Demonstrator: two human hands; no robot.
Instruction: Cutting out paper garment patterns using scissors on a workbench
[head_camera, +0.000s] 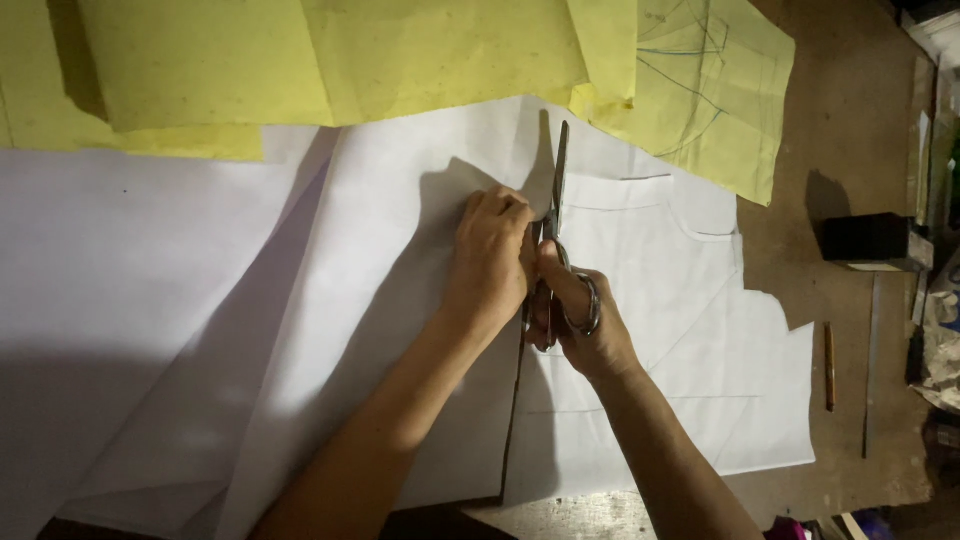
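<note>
The right hand (580, 320) holds a pair of scissors (556, 225), its fingers threaded through the metal handle loops and closed around them. The blades point away from the person, toward the far edge of the desk (850, 130), and stand nearly shut over the white paper (400, 300). A straight cut runs through this paper from the near edge of the desk up to the scissors, so the sheet is split into a left part and a right part along that line.

The left hand (492, 255) lies palm down on the left part of the white paper, just beside the blades and touching the right hand. Its fingers are curled and pressed flat on the sheet; they grip nothing.

The right part of the white paper bears faint drawn lines and has a stepped, notched outline on its right side. More white sheets lie spread over the left half of the desk, overlapping one another.

Along the far edge lie yellow paper sheets (330, 60), partly over the white ones; the one toward the far right corner shows curved pen lines.

On the bare brown desk at the right lie a pencil (828, 365), a long thin ruler (870, 370) beside it, and a small black box (868, 238) nearer the right edge.
</note>
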